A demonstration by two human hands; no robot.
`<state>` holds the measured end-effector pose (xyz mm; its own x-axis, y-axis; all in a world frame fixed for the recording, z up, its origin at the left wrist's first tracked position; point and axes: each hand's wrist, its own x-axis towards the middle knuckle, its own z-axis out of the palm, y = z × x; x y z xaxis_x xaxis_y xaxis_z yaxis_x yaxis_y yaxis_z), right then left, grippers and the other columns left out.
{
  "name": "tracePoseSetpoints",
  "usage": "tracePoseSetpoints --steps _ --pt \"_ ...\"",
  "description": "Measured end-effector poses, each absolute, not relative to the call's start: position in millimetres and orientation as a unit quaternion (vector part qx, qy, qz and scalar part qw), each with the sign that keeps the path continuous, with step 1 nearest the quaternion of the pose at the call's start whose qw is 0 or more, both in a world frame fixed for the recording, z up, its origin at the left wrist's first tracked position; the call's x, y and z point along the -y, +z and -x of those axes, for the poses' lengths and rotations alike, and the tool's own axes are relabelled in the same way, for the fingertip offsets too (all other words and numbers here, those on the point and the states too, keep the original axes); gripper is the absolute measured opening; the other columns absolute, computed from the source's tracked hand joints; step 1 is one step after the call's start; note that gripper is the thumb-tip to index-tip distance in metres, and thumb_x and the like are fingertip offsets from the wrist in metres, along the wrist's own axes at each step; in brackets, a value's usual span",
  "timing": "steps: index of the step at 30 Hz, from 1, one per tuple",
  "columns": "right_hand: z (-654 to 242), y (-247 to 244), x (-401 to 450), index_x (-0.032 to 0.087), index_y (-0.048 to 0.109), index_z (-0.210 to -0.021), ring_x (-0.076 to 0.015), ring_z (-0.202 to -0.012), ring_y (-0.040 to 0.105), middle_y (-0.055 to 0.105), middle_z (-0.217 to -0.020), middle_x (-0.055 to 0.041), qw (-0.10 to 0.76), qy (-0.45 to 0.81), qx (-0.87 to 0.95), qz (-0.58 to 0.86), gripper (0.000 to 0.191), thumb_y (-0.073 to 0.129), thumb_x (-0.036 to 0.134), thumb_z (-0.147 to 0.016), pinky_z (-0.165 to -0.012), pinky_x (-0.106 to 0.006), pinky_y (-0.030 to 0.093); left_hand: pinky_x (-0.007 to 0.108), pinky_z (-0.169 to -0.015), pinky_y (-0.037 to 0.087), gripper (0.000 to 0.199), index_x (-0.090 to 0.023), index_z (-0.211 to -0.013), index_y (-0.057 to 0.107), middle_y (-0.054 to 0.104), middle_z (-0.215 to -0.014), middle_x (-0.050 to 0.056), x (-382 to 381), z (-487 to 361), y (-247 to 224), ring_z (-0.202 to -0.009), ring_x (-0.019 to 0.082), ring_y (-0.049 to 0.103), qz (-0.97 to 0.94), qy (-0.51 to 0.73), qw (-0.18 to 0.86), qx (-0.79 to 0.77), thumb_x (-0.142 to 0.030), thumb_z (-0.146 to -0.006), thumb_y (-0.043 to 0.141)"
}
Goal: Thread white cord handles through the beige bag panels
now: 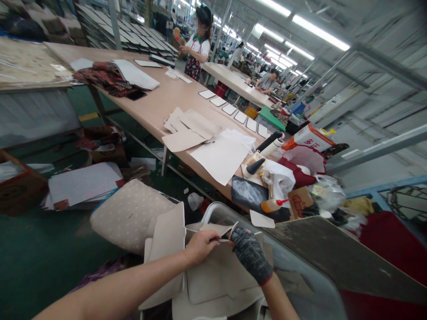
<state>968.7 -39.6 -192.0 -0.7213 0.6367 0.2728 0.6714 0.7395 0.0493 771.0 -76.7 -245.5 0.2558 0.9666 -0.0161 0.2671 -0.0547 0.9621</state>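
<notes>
My bare left hand (203, 246) is closed, thumb and fingers pinching the upper edge of a beige sheet piece (216, 271). My right hand (249, 254), in a dark grey knit glove with a red cuff, is also closed on the curled edge of this piece, a short way to the right. More beige pieces (167, 249) lean and lie around both hands, partly in a grey plastic bin (320, 284). What the material is, I cannot make out. My forearms and the top pieces hide much of the bin's contents.
A long table (150, 106) carries beige pieces (193, 126), a white sheet (223, 155) and a glue bottle (271, 204) with a red tip. A dotted cushion (133, 213) sits at left. A dark board (347, 258) lies at right. A person (196, 49) stands behind the table.
</notes>
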Motion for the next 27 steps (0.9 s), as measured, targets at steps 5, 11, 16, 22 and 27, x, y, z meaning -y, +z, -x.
tracePoseSetpoints --steps 5,11,16,22,27 --pt "-971 -197 41 0.021 0.067 -0.082 -0.0203 -0.079 0.064 0.071 -0.084 -0.0049 0.128 -0.065 0.923 0.358 0.025 0.045 0.01 -0.077 -0.082 -0.035 0.043 0.026 -0.085 0.045 0.019 -0.019 -0.097 0.072 0.071 -0.097 0.004 78 -769 -245 -0.093 0.019 0.063 -0.643 0.359 0.471 -0.485 -0.019 -0.082 0.061" --pt "-970 -192 42 0.025 0.068 -0.087 -0.0194 -0.087 0.062 0.07 -0.09 -0.002 0.05 -0.021 0.918 0.392 0.031 0.049 0.005 -0.074 -0.087 -0.034 0.04 0.026 -0.083 0.046 0.016 -0.019 -0.091 0.073 0.07 -0.093 0.005 76 -773 -252 -0.091 0.018 0.063 -0.694 0.338 0.416 -0.48 -0.02 -0.085 0.058" --pt "-961 -188 44 0.027 0.068 -0.088 -0.0189 -0.085 0.062 0.068 -0.087 -0.0009 0.01 -0.022 0.927 0.374 0.024 0.054 0.01 -0.078 -0.083 -0.033 0.042 0.027 -0.081 0.046 0.018 -0.019 -0.089 0.071 0.068 -0.091 0.005 78 -776 -250 -0.091 0.019 0.061 -0.721 0.325 0.369 -0.487 -0.018 -0.087 0.054" --pt "-960 -219 49 0.018 0.064 -0.083 -0.0229 -0.078 0.062 0.067 -0.081 -0.0077 0.071 -0.104 0.932 0.339 0.02 0.045 0.016 -0.088 -0.08 -0.04 0.047 0.028 -0.083 0.046 0.017 -0.017 -0.092 0.07 0.067 -0.091 0.006 81 -774 -249 -0.092 0.019 0.061 -0.715 0.333 0.379 -0.483 -0.016 -0.086 0.053" --pt "-964 -222 49 0.018 0.063 -0.079 -0.022 -0.076 0.062 0.067 -0.081 -0.0077 0.114 -0.091 0.928 0.344 0.024 0.042 0.017 -0.089 -0.079 -0.039 0.049 0.028 -0.082 0.047 0.018 -0.018 -0.091 0.071 0.068 -0.091 0.005 85 -762 -258 -0.09 0.019 0.062 -0.718 0.306 0.374 -0.501 -0.02 -0.088 0.053"
